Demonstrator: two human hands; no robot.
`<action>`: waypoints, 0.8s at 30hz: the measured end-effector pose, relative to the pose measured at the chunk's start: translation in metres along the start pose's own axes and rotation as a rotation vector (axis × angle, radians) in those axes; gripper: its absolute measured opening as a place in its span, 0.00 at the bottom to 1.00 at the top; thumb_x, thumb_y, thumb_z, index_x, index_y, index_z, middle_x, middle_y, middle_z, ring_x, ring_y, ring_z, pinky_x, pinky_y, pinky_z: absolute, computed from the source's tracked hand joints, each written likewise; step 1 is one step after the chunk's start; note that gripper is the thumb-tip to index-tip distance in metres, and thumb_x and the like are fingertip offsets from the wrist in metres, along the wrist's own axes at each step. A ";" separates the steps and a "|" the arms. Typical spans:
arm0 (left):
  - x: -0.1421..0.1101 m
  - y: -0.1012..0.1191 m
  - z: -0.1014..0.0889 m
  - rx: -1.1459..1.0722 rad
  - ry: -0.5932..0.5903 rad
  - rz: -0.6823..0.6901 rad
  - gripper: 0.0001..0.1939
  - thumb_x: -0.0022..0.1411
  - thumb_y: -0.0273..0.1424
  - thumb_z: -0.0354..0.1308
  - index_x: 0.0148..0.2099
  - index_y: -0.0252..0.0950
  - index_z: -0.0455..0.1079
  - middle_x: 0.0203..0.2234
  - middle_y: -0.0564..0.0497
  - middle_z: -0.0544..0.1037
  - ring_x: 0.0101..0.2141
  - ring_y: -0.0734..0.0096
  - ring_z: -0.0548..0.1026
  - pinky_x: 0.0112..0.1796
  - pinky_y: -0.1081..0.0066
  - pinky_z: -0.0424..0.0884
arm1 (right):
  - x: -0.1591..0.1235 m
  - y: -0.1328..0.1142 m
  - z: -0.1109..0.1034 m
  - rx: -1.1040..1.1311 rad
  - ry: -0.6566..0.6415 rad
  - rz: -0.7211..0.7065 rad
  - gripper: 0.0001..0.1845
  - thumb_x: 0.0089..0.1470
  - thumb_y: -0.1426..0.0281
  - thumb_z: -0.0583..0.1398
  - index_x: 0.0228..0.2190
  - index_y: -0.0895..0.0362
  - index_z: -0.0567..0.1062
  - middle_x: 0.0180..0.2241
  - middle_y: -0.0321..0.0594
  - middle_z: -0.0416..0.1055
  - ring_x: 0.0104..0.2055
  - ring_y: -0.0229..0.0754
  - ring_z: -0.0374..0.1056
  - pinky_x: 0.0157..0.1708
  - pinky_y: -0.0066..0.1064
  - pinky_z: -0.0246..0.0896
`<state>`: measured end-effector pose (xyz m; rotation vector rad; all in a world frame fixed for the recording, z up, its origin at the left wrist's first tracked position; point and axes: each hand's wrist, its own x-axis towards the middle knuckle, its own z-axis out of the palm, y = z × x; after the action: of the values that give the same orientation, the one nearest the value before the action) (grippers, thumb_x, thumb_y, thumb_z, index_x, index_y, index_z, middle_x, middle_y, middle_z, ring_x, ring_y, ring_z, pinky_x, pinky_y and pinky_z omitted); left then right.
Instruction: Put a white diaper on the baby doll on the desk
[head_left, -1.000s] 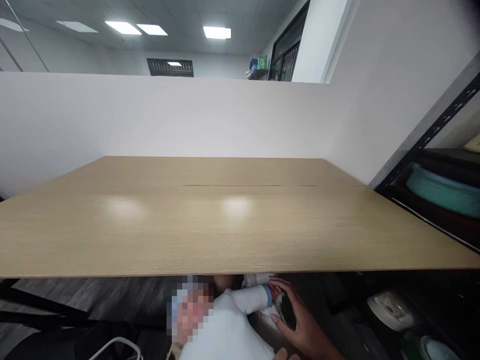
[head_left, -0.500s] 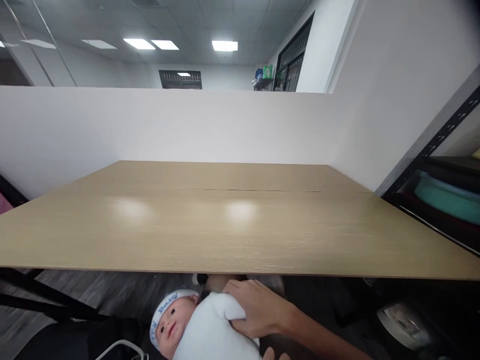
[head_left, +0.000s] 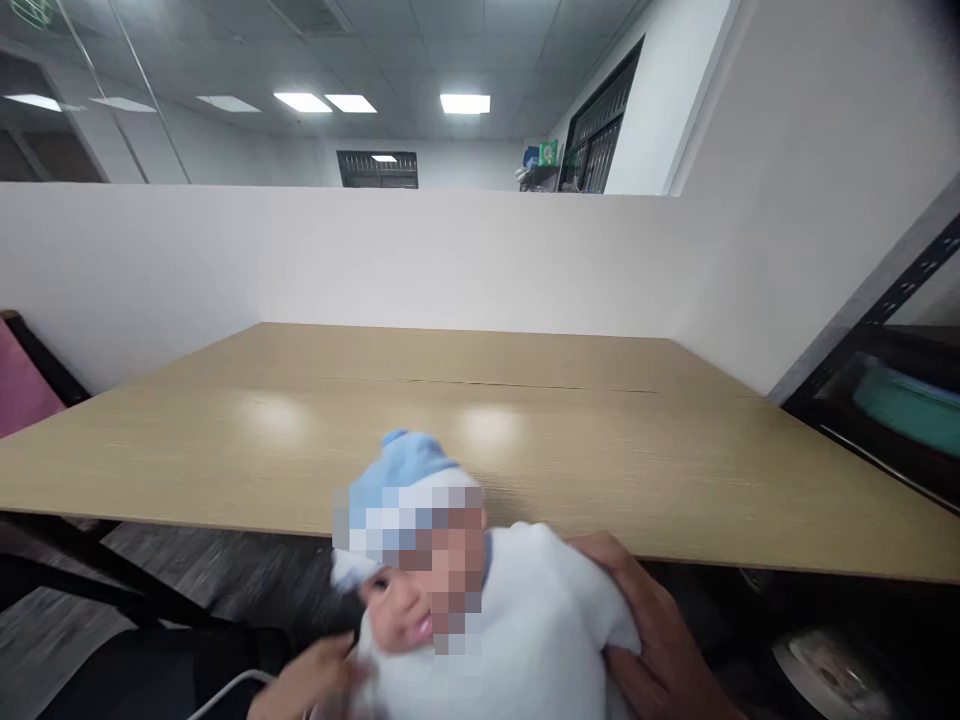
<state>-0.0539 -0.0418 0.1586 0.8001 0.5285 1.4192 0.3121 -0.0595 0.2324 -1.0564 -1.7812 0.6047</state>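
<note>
A baby doll [head_left: 540, 610] in a white fleecy garment is held up at the table's near edge, its upper part in front of the tabletop. It wears a light-blue and white knit-looking hat [head_left: 412, 460], and its head tilts to the left. My right hand [head_left: 637, 620] is closed around the doll's right-hand side in the view, thumb and fingers pinching the white cloth. At the lower left, my left hand [head_left: 319, 675] is against the doll's other side, blurred, with its fingertips at the white cloth. Part of the doll's head is covered by blocky pixels.
A wide light-wood table [head_left: 225, 460] stretches ahead to a low white partition [head_left: 465, 255]. On the right is a dark metal rack [head_left: 885, 330] with a teal item. A black seat [head_left: 165, 675] and a white cable [head_left: 232, 685] lie low on the left. A pink item [head_left: 26, 385] stands beyond.
The doll has come up from below the table edge to the edge's height, turned more upright. My right hand has moved right with it; my left hand has come into view on its left side.
</note>
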 end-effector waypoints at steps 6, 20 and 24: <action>0.062 0.024 0.045 1.276 -0.280 0.172 0.36 0.64 0.31 0.67 0.70 0.49 0.59 0.63 0.45 0.78 0.58 0.51 0.81 0.55 0.56 0.78 | 0.021 0.024 0.002 0.103 0.282 0.334 0.23 0.67 0.60 0.59 0.60 0.51 0.74 0.60 0.46 0.77 0.58 0.52 0.76 0.57 0.37 0.74; 0.175 0.025 0.071 1.579 -0.531 -0.056 0.30 0.65 0.42 0.66 0.65 0.43 0.65 0.53 0.47 0.83 0.49 0.48 0.80 0.46 0.59 0.69 | 0.045 0.106 -0.064 -0.512 -0.085 0.308 0.21 0.70 0.52 0.59 0.56 0.49 0.77 0.54 0.45 0.80 0.51 0.56 0.78 0.51 0.43 0.73; 0.179 0.025 0.061 1.607 -0.560 -0.118 0.32 0.67 0.44 0.64 0.68 0.42 0.62 0.56 0.45 0.82 0.52 0.46 0.80 0.49 0.57 0.70 | 0.039 0.116 -0.068 -0.550 -0.068 0.291 0.22 0.70 0.51 0.59 0.58 0.47 0.76 0.56 0.44 0.79 0.54 0.55 0.78 0.51 0.43 0.73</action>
<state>-0.0060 0.1237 0.2411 2.2619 1.2234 0.3366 0.4118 0.0298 0.1915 -1.7070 -1.9187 0.3227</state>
